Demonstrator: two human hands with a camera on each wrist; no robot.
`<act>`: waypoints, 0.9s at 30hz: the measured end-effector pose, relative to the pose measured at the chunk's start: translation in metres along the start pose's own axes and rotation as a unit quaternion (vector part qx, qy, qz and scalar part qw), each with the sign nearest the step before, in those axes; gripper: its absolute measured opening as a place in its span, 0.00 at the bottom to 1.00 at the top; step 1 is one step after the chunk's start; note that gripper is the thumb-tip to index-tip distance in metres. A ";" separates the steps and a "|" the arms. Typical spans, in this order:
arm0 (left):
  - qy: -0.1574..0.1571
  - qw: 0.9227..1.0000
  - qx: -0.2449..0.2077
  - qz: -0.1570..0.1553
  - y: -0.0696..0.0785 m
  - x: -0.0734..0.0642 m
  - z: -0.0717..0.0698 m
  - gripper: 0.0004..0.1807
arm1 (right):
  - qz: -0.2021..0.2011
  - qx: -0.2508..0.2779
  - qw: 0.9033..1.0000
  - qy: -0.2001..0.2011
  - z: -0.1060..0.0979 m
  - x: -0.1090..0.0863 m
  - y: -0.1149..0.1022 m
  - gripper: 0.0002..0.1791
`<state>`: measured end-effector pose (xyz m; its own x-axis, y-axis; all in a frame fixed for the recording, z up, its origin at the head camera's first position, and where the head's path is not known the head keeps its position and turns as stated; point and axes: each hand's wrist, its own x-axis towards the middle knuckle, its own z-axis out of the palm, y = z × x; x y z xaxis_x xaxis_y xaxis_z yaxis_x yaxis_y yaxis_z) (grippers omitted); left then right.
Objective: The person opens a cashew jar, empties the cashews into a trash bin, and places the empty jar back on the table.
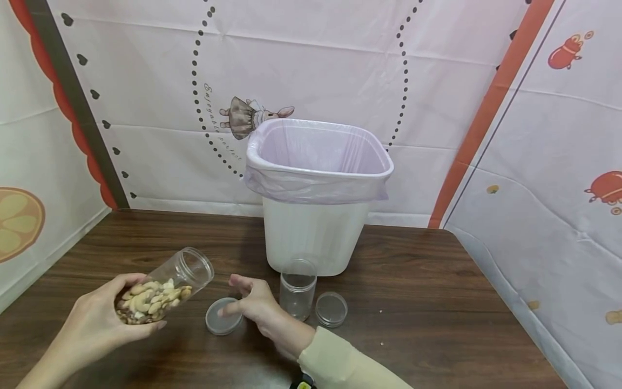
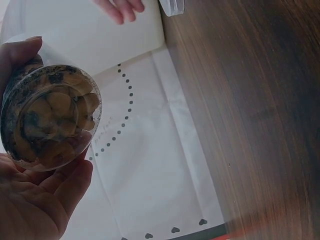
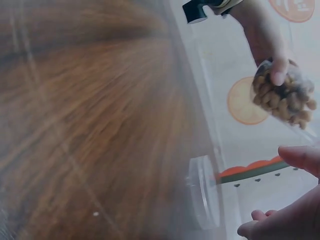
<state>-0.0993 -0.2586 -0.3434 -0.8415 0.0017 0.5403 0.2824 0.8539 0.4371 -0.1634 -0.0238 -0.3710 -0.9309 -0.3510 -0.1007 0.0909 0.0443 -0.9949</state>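
My left hand (image 1: 94, 313) grips a clear plastic jar (image 1: 170, 275) by its lower part, tilted with its uncapped mouth toward the upper right. Cashews and darker bits (image 1: 148, 300) lie in its lower half; the left wrist view shows them through the jar's base (image 2: 55, 120). My right hand (image 1: 259, 305) is held with thumb and fingers spread, nothing between them. It overlaps a round clear lid (image 1: 220, 326) on the table in the head view. Beyond my right wrist a second clear jar (image 1: 297, 300) stands upright, uncapped, with another round lid (image 1: 332, 310) beside it.
A white bin (image 1: 313, 232) lined with a pale purple bag (image 1: 320, 186) stands at the back of the brown wooden table (image 1: 437, 302). Small crumbs (image 1: 381, 343) dot the table on the right. Printed cloth (image 1: 311, 65) hangs behind and on both sides.
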 end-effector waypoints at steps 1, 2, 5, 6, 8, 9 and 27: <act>-0.001 1.000 0.000 -0.001 0.000 0.000 0.000 0.44 | -0.005 0.005 1.000 -0.004 0.000 -0.001 -0.001 0.38; -0.001 1.000 0.001 -0.001 0.000 0.000 0.000 0.44 | -0.008 0.013 1.000 -0.007 -0.001 -0.002 -0.003 0.38; -0.002 1.000 0.001 -0.001 0.000 0.000 0.000 0.44 | -0.013 0.039 0.999 -0.019 -0.002 -0.004 -0.007 0.38; -0.002 1.000 0.000 -0.001 0.000 0.000 0.000 0.44 | -0.014 0.050 0.998 -0.024 -0.003 -0.005 -0.009 0.38; -0.001 1.000 -0.001 0.001 -0.001 0.001 0.000 0.44 | -0.014 0.069 0.997 -0.035 -0.004 -0.007 -0.013 0.38; 0.000 1.000 -0.002 0.002 -0.001 0.001 0.000 0.44 | -0.014 0.076 0.996 -0.041 -0.004 -0.008 -0.015 0.38; 0.002 1.000 0.001 0.004 0.002 0.017 -0.011 0.44 | -0.032 0.138 0.986 -0.087 -0.012 -0.021 -0.044 0.35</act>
<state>-0.1085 -0.2624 -0.3255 -0.8379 0.0064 0.5458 0.2873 0.8554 0.4310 -0.1519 -0.0067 -0.3245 -0.8653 -0.5011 -0.0129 0.1487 -0.2319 -0.9613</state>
